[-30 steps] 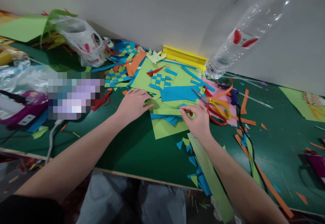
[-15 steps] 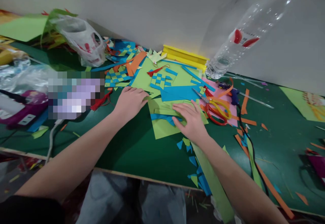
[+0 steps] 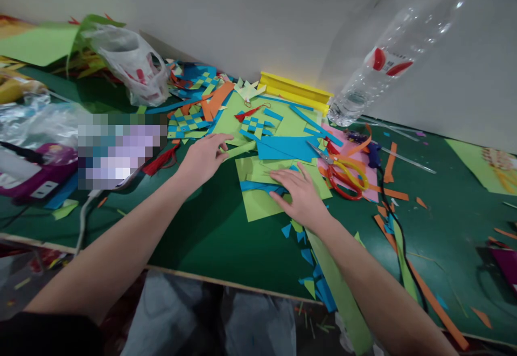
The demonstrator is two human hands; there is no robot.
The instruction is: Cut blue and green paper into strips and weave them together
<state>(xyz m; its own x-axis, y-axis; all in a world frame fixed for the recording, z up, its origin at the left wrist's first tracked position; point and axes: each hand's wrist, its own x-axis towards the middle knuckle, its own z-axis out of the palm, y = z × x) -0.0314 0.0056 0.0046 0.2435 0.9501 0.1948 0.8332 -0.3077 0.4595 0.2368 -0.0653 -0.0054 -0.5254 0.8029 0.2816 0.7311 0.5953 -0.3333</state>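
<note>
My right hand (image 3: pixel 301 197) lies flat with fingers stretched out on a light green paper sheet (image 3: pixel 258 208), covering blue paper strips (image 3: pixel 256 186) that cross it. My left hand (image 3: pixel 202 158) is to the left of the sheet, thumb and forefinger pinched on the end of a narrow green paper strip (image 3: pixel 240 150) that points right toward a blue sheet (image 3: pixel 286 148). A small blue-and-green woven piece (image 3: pixel 254 124) lies just behind on another green sheet.
Red-and-yellow scissors (image 3: pixel 343 175) lie right of my right hand on pink paper. A clear plastic bottle (image 3: pixel 375 60) leans on the wall beside a yellow box (image 3: pixel 294 89). A plastic bag (image 3: pixel 129 65), paper scraps, orange strips (image 3: pixel 390 162) and a black cable (image 3: pixel 388 210) litter the green table (image 3: pixel 210 237).
My right hand went from a pinch at the strips to lying flat on the green sheet. My left hand slid up and left, drawing a green strip out from the pile.
</note>
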